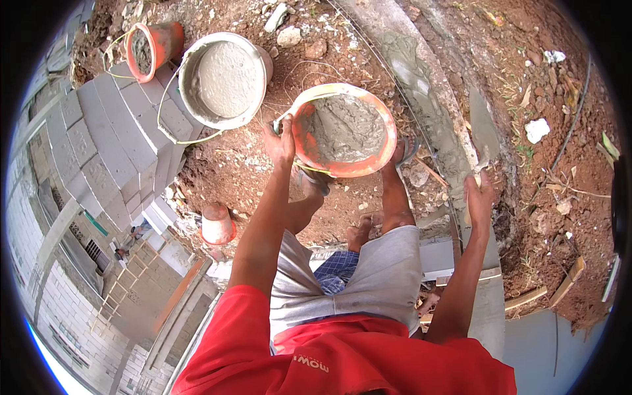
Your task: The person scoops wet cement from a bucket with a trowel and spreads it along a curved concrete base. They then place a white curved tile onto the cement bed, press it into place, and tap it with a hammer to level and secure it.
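Observation:
My left hand [282, 143] is closed on the left rim of an orange bucket [380, 112], which is largely filled with wet grey mortar [345, 128]. The bucket is in front of my legs, its open top toward me. On the right, my right hand [479, 194] grips the handle of a pointed trowel [484, 128], its blade directed away from me. Beside the blade runs a strip of wet mortar [431, 131] spread along a narrow wall top. A thin string line [388, 79] follows the strip's left edge.
A white bucket [258, 112] of soupy grey mix stands left of the orange one. Farther left, a smaller orange bucket [172, 41] lies tilted near stacked grey blocks [99, 131]. An upturned bucket [218, 224] sits lower left. Reddish soil [553, 217] with stones lies to the right.

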Tool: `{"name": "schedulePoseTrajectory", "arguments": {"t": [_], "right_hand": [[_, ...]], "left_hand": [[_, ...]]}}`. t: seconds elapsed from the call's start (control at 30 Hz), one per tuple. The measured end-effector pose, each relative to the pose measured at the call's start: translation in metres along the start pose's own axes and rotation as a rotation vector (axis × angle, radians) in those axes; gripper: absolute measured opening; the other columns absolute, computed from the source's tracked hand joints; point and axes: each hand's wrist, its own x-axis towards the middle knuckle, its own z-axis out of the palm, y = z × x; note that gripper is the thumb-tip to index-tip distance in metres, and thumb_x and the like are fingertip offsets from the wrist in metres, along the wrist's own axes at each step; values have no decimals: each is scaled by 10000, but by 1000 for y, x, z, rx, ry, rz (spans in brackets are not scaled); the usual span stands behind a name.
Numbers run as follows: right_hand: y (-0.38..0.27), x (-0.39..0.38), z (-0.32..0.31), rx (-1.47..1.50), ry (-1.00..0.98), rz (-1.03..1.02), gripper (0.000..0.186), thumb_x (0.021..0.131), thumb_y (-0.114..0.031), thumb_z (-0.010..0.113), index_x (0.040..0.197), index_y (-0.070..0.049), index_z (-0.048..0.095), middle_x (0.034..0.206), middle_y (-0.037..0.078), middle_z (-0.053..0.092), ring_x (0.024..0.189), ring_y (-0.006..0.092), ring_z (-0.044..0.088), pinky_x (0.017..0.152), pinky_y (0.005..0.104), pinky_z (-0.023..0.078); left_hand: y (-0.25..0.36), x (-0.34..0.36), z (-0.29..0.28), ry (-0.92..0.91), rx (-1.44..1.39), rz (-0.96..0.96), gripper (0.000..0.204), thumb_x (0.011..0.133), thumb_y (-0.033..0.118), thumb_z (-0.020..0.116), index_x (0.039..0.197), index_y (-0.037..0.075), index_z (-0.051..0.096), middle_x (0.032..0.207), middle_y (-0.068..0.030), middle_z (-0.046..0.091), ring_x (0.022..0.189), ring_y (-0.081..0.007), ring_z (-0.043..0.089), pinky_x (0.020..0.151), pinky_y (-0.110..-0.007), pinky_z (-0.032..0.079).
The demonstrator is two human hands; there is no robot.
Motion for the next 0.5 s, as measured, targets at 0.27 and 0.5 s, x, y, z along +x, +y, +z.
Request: {"name": "schedulePoseTrajectory", "arguments": {"t": [0.27, 0.5], "right_hand": [[-280, -119, 115, -400, -421, -761, 506, 980, -334, 613, 1355, 6, 600, 1166, 280, 737, 1121, 453, 698, 987, 509, 526], [-404, -126, 292, -819, -457, -747, 395, 908, -175, 574, 1192, 31, 756, 1206, 290, 735, 1131, 451, 724, 984, 534, 563]], "left_hand": [[90, -91, -72, 148, 30, 28, 681, 835, 375, 853, 1353, 21, 589, 1352, -280, 506, 1293, -436, 517, 1122, -576, 394], [134, -146, -222, -186, -391, 463, 189, 805, 92, 853, 929, -8, 754, 1337, -211, 649, 1317, -392, 581, 1094, -511, 476]]}}
